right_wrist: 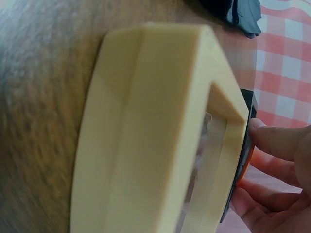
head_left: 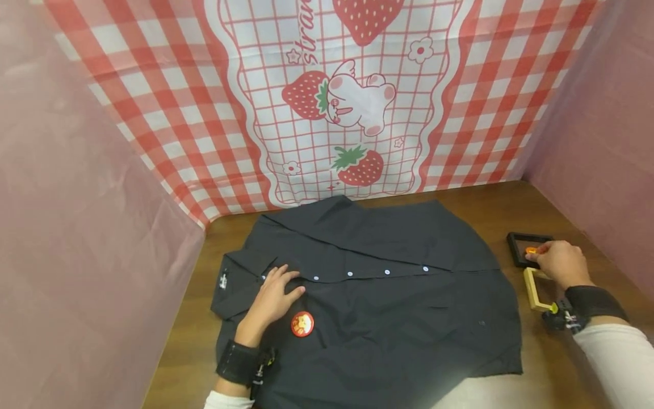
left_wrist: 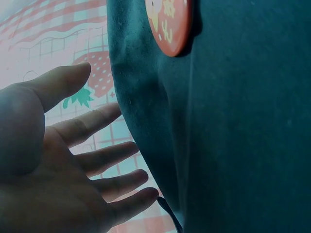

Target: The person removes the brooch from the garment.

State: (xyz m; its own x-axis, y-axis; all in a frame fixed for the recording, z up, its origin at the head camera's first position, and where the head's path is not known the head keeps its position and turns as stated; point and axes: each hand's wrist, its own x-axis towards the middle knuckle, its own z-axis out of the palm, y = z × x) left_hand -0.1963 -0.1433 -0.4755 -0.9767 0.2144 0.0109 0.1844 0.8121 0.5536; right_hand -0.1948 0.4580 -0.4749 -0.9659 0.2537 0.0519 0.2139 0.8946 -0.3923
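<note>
Across the brown, wood-grained bench [head_left: 189,341], in the head view, a dark, softly creased shirt [head_left: 378,318] is lying spread out, its pointed collar facing left and small, pale round buttons [head_left: 349,274] running along its front. A round, glossy badge [head_left: 302,324] with a red rim and golden middle is resting on the fabric, just beside the left hand [head_left: 276,292]. That hand is resting on the shirt near the collar, its grip wide and holding nothing. At the right, the right hand [head_left: 564,264] is reaching into a black rectangular tray [head_left: 514,250], its fingertips touching a small orange piece [head_left: 530,250]; a pale-yellow tray [head_left: 531,289] is sitting just beside. Behind, a checked strawberry-print cloth [head_left: 174,102] is hanging.

From the left wrist, the fingers are spreading loosely beside the shirt's curved outline, while the badge is showing its smooth, rounded red edge.

From the right wrist, the thick, straight-walled yellow tray is filling the middle, and beyond it the bent fingers are forming a narrow grip around the orange piece; whether they are pinching or only touching it, I cannot tell.
</note>
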